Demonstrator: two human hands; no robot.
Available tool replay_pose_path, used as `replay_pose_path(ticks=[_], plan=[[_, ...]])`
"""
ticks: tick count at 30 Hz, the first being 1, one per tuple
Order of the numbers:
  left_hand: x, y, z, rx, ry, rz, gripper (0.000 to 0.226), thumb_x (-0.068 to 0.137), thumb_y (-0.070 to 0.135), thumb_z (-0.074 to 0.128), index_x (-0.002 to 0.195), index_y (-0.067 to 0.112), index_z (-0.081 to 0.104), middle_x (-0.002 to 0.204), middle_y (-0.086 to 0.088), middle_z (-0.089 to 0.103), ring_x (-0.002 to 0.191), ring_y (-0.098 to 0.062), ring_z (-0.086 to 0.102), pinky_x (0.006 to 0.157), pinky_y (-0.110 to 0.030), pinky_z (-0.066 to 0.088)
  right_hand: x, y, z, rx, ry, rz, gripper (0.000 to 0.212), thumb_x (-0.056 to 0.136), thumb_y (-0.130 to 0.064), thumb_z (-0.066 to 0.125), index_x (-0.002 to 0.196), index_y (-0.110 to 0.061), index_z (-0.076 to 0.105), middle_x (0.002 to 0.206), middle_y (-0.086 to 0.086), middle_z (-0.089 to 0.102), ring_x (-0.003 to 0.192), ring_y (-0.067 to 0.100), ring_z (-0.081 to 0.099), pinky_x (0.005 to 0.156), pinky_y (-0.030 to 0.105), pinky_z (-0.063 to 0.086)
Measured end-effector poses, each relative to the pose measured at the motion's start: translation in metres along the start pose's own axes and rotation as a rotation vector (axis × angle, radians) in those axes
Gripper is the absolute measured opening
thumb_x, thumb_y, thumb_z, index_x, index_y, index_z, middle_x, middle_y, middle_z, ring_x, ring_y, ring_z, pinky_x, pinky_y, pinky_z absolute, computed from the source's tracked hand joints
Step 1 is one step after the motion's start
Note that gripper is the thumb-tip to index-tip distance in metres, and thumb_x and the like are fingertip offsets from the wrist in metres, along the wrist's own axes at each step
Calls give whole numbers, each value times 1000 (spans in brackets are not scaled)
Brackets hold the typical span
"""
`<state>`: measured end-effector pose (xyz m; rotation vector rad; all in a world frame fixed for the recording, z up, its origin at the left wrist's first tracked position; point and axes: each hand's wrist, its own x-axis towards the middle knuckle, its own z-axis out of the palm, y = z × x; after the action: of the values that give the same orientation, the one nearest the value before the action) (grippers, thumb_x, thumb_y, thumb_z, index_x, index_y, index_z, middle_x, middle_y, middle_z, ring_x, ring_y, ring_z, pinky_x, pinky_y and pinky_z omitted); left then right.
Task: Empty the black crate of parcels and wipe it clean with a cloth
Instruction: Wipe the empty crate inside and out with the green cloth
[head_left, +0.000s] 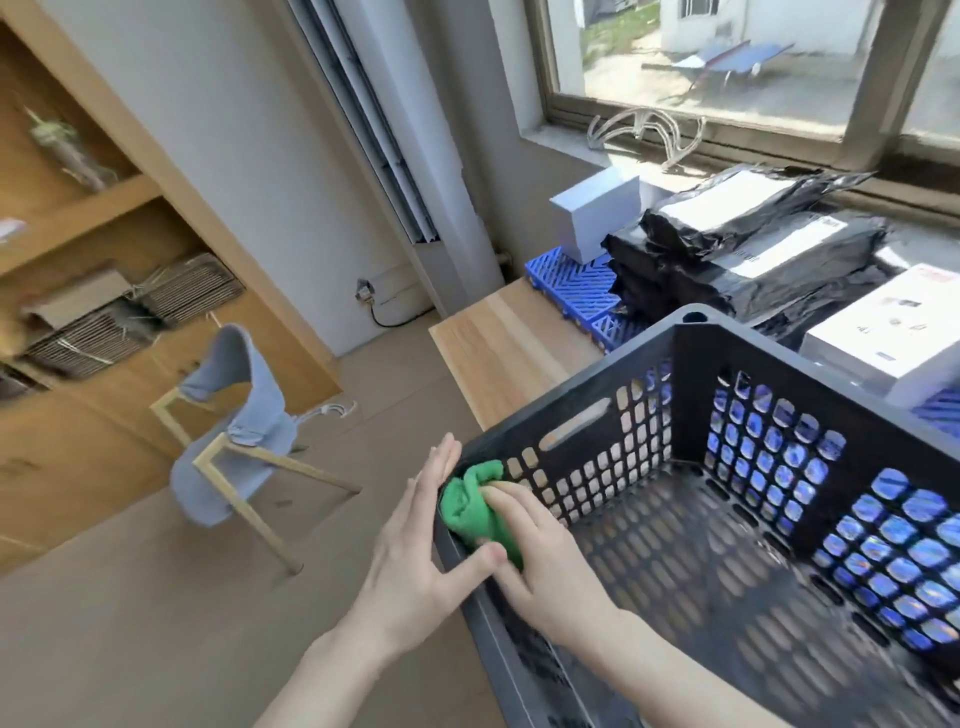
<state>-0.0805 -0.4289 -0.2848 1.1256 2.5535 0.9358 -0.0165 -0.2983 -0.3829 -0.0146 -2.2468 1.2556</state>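
Observation:
The black perforated crate (691, 332) fills the lower right and holds no parcels. My right hand (545, 561) is inside its near-left corner and grips a bunched green cloth (470, 506) against the inner wall. My left hand (415, 540) lies flat on the outside of that same corner, fingers straight, thumb hooked over the rim and touching the cloth. Behind the crate lie black plastic parcels (737, 249) and white boxes (883, 332).
The crate stands on a wooden table (509, 343) with blue plastic grid mats (571, 280) beneath the parcels, under a window. A grey chair (234, 431) stands on the floor to the left, in front of wooden shelving (78, 260).

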Motion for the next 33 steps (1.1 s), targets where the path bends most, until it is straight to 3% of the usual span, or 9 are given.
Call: replay_pose_path(ticks=[4, 7, 10, 12, 18, 21, 26, 29, 33], plan=[[0, -4, 10, 84, 26, 21, 87, 80, 63, 54, 151, 47, 6, 157, 30, 13, 147, 2, 6, 120, -51, 12, 9, 4, 7, 18, 93, -42, 39, 93, -22, 55, 130, -15, 47, 126, 0, 53, 114, 15, 54, 94, 24, 45], [1, -4, 1, 189, 24, 58, 81, 81, 74, 41, 149, 51, 4, 153, 29, 25, 145, 2, 17, 121, -52, 4, 16, 5, 15, -79, 221, -97, 35, 82, -14, 52, 117, -15, 47, 108, 6, 54, 91, 22, 57, 68, 35, 52], [10, -2, -7, 224, 57, 98, 74, 84, 70, 41, 150, 47, 16, 143, 30, 38, 138, 3, 29, 120, -51, 13, 28, 12, 13, -183, 352, -152, 35, 77, -7, 51, 111, -13, 49, 100, 6, 50, 82, 24, 52, 58, 33, 50], [23, 1, -6, 233, 32, 130, 71, 86, 65, 43, 150, 44, 21, 147, 27, 35, 140, 1, 28, 118, -51, 20, 34, 18, 9, -225, 412, -160, 32, 79, -8, 51, 111, -12, 49, 101, 4, 45, 80, 25, 53, 55, 31, 49], [63, 13, 3, 316, -153, 248, 73, 88, 61, 40, 153, 41, 12, 158, 30, 8, 147, 2, 1, 120, -48, 17, 39, 47, -18, -228, 592, -41, 39, 75, 4, 51, 111, -9, 48, 103, 9, 49, 89, 25, 52, 73, 31, 49], [66, 13, 4, 390, -196, 270, 75, 87, 66, 36, 153, 44, 5, 156, 35, -1, 146, 6, -5, 122, -44, 11, 46, 67, -52, -224, 725, 93, 46, 73, 9, 62, 113, -9, 48, 106, 8, 47, 95, 23, 51, 83, 28, 45], [64, 13, 6, 459, -216, 276, 75, 86, 70, 31, 152, 46, 2, 156, 35, -7, 145, 8, -7, 121, -43, 14, 55, 79, -75, -230, 889, 226, 35, 83, 3, 61, 117, -3, 55, 112, 11, 51, 102, 23, 51, 90, 28, 43], [65, 11, 6, 461, -209, 279, 76, 86, 69, 33, 152, 45, 4, 156, 34, -5, 145, 8, -5, 121, -44, 18, 51, 62, -43, -232, 836, 154, 35, 83, 1, 60, 117, -5, 55, 114, 11, 54, 103, 24, 52, 91, 34, 45], [67, 9, 7, 445, -201, 303, 76, 87, 66, 37, 153, 41, 10, 158, 30, 2, 146, 6, 2, 119, -44, 22, 33, 41, 10, -315, 623, -87, 29, 87, -3, 59, 114, -12, 53, 112, 6, 51, 92, 24, 53, 77, 37, 49]])
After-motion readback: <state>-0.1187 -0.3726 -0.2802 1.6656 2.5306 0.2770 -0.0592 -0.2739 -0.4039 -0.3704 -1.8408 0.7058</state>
